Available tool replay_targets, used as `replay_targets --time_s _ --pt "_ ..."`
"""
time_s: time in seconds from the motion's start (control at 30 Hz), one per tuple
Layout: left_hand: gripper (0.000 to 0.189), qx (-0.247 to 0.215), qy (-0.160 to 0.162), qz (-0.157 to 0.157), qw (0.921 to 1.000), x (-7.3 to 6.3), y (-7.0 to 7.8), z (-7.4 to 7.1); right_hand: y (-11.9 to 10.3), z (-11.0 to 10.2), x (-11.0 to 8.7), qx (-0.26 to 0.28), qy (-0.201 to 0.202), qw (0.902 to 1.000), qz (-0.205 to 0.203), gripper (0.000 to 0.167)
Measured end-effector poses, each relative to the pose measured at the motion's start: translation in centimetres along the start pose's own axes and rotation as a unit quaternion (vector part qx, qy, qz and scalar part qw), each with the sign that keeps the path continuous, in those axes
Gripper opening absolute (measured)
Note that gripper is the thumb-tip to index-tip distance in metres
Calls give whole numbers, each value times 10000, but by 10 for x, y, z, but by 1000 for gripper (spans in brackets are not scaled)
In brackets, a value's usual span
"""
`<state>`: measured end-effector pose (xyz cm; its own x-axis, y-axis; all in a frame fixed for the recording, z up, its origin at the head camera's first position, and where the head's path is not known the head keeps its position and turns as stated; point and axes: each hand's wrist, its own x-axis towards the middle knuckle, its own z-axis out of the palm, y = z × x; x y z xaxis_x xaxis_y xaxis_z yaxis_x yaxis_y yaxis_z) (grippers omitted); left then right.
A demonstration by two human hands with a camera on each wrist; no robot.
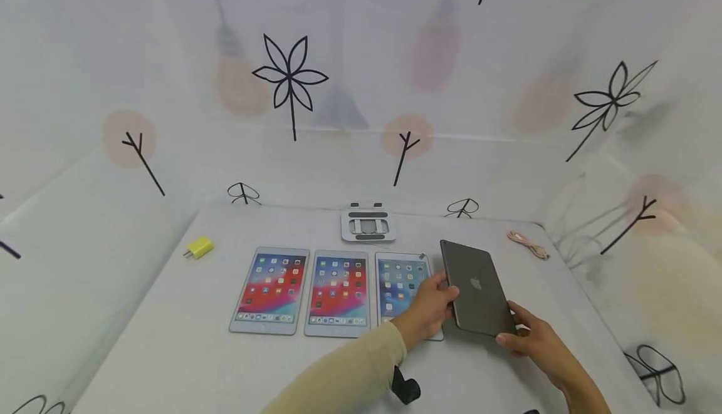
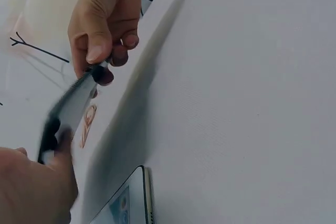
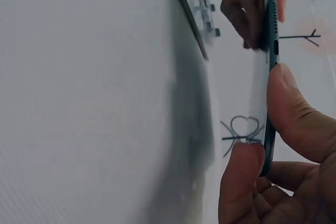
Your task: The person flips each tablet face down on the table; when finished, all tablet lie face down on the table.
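Both hands hold a dark grey tablet [image 1: 478, 289] above the table, tilted, its back with an apple logo facing the head camera. My left hand [image 1: 431, 304] grips its left long edge, thumb on the back. At the lower right corner my right hand [image 1: 533, 339] pinches it between thumb and fingers; the right wrist view shows this tablet [image 3: 271, 51] edge-on. Just left lies a white tablet [image 1: 395, 276] with its screen lit, partly hidden by the left hand and forearm. Two more lit white tablets lie beside it, a middle tablet [image 1: 338, 289] and a left tablet [image 1: 272, 289].
A white folding stand [image 1: 368, 225] sits at the table's back edge. At the back left lies a yellow charger plug [image 1: 200, 247], and at the back right a coiled pinkish cable [image 1: 528, 244]. Patterned white sheeting [image 1: 361, 101] walls the table behind and on both sides.
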<state>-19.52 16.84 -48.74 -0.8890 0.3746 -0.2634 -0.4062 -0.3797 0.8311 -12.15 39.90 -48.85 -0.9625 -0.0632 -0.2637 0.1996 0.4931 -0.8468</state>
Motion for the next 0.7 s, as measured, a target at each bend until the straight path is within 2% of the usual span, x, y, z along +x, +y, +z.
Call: replay_targets --time_s 0.1,0.2,0.37,0.53,0.7 --pt "46 463 218 -122 9986 0 -1 -1 8 -3 4 -208 117 9997 -3 93" --pt "45 891 398 -277 9948 -3 -1 -2 11 -6 10 -672 203 9975 97 95" --pt "44 1187 421 -488 9908 -7 2 -2 12 -11 16 -1358 163 9905 175 97" --pt "46 1295 424 -603 9888 -7 2 -3 14 -11 18 -1500 162 9884 169 98" --pt "52 1143 151 -675 9910 -6 1 -5 16 -14 18 -1711 224 9845 318 99"
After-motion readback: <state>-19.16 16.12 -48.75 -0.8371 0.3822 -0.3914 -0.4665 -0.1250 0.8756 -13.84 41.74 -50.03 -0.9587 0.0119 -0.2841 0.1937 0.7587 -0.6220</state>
